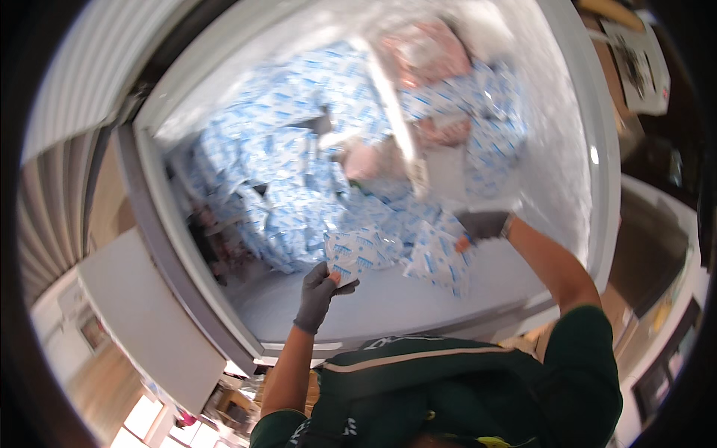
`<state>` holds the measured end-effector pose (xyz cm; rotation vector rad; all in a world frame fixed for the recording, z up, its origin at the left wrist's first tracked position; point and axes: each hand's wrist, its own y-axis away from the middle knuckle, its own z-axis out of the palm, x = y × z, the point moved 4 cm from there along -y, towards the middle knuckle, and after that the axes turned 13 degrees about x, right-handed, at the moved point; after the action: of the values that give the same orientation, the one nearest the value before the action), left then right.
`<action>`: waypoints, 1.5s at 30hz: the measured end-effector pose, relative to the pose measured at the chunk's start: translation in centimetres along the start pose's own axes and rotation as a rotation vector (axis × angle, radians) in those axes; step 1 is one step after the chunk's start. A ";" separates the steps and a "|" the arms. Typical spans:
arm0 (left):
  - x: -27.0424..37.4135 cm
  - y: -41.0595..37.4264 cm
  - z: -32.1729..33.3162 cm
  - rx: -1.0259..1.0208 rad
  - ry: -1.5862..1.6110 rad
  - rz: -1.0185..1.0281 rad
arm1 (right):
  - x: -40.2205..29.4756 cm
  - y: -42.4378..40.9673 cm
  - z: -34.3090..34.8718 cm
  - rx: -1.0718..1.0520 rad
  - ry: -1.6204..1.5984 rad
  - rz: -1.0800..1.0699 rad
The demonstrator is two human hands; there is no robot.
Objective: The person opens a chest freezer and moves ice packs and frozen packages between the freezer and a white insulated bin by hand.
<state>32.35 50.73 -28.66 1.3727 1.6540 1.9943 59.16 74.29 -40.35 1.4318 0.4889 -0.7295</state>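
Note:
My left hand (318,297), in a grey glove with a bare thumb tip, pinches the lower edge of a white ice pack (358,255) printed in blue. On the other side, my gloved right hand (486,224) grips the upper edge of a second ice pack (440,260), which hangs tilted from it. Both hands are inside an open chest freezer (604,145). Beyond them lies a heap of similar ice packs (302,207), with a slim white bar (392,106) running across it.
Pinkish plastic-wrapped packages (428,53) lie among the packs at the far end. Thick frost (554,84) coats the freezer wall. Darker items (210,235) sit by the left inner wall. A pale flat panel (151,319) is outside, at lower left.

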 end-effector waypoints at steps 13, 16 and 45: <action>21.3 35.1 -27.4 1.737 -0.838 1.328 | -20.5 6.4 8.9 0.018 -1.176 -0.257; 18.2 34.6 -33.0 1.783 -1.122 1.166 | -27.4 7.7 12.0 0.022 -1.145 -0.354; 7.1 28.5 -32.2 1.738 -1.320 0.796 | -10.9 9.9 -4.6 0.961 0.269 0.012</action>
<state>15.30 24.26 1.39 2.8393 1.7573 -1.1763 59.12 80.38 -26.23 2.4497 0.3336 -0.8041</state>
